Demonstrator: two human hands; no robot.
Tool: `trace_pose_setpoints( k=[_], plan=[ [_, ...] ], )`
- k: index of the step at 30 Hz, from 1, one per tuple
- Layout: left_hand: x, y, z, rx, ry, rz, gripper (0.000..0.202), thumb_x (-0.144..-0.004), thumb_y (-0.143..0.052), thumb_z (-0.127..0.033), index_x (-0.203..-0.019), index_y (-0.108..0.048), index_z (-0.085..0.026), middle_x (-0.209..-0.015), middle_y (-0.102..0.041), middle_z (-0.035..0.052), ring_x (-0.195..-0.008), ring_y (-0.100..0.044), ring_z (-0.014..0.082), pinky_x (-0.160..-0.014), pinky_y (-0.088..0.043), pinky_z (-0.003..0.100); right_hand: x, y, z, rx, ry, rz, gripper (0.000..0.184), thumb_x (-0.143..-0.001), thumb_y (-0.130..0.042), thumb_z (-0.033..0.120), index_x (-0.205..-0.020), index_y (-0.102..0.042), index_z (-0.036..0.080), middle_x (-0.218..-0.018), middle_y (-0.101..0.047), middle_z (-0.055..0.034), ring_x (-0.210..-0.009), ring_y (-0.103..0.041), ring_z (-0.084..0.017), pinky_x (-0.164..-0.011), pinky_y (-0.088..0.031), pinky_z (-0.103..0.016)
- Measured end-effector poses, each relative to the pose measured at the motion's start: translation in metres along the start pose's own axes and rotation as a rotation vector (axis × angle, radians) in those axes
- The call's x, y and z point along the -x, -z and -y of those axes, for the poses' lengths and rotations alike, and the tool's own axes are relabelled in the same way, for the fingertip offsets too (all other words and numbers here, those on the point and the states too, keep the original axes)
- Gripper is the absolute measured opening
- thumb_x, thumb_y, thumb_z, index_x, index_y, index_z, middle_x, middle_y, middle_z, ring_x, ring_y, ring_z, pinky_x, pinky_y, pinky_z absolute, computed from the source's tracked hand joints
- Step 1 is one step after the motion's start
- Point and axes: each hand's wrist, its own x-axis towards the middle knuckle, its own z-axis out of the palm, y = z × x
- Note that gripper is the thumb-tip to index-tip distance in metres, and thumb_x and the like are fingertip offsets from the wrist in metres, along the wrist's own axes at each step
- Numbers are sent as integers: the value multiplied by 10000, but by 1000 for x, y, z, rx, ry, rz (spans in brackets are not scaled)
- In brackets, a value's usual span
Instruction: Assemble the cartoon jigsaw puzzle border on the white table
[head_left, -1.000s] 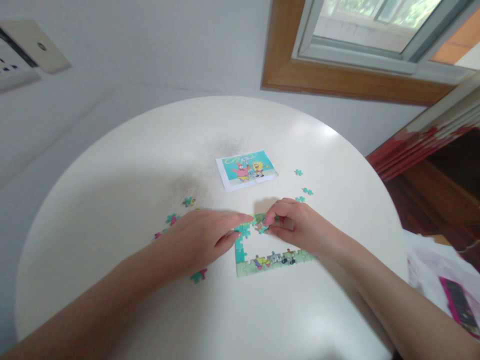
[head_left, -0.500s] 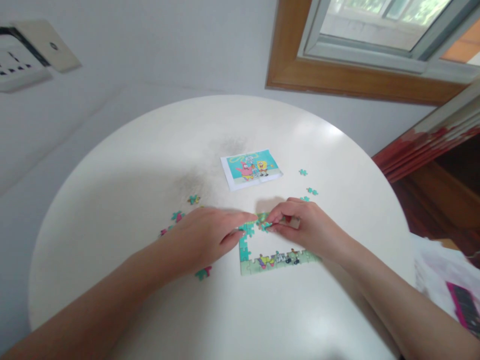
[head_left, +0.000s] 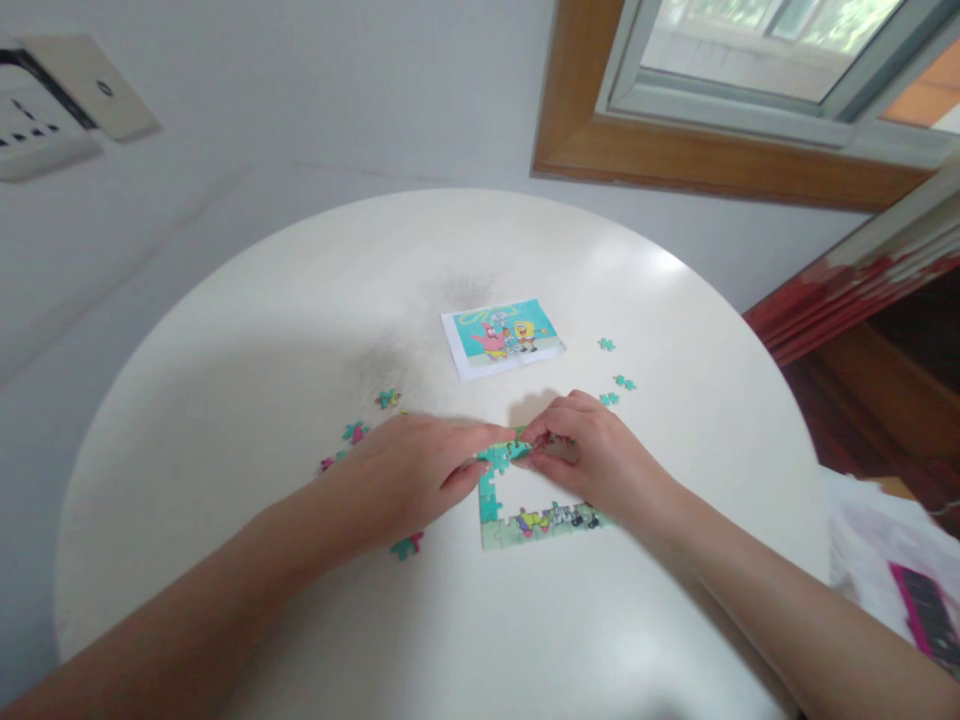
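Observation:
On the white round table lies a partly joined jigsaw puzzle (head_left: 517,530), its left, lower and upper edge strips visible around a bare middle. My right hand (head_left: 596,445) pinches a teal puzzle piece (head_left: 518,451) between thumb and fingertips at the inner side of the top strip. Across from it, my left hand (head_left: 409,470) rests at the upper left corner of the puzzle, fingers stretched out and thumb apart, with the fingertips touching the joined pieces. The puzzle's right side is hidden by my right hand.
A picture card (head_left: 502,340) with cartoon figures lies beyond the puzzle. Loose teal pieces (head_left: 625,382) are scattered at the right. Other loose pieces (head_left: 355,432) lie around my left hand, one teal and pink piece (head_left: 407,546) nearer me. The table edge (head_left: 480,192) runs along the wall.
My right hand has moved slightly left with the pinched piece, bringing it against the joined pieces near the upper left. The left hand has stayed in place.

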Motion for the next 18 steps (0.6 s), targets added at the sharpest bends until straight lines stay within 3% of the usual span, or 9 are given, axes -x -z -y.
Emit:
trace_pose_setpoints(
  k=[10,15,18],
  plan=[
    [-2,2,-3,5,24,13,388,-933,-457,-222,-1265,-643,-297,-969,-775,5,-845,-726,209,-679,-494,282,0,2,0,76,6,22,90,-816,-780,292,-846,-735,220,-842,-662,-39,-818,-580,-196,-777,-425,-349],
    [-1,0,-1,5,27,22,396,-940,-463,-238,-1292,-634,-297,-1019,-780,10,-861,-732,213,-763,-527,313,2,16,0,86,1,34,146,-815,-779,290,-938,-732,226,-896,-673,-41,-866,-584,-207,-799,-424,-357],
    [0,0,-1,16,24,11,401,-935,-474,-234,-1295,-635,-304,-1100,-772,9,-936,-732,221,-794,-540,316,4,23,-1,99,2,89,74,-827,-763,273,-890,-746,236,-899,-677,-36,-868,-588,-201,-811,-420,-356]
  ],
)
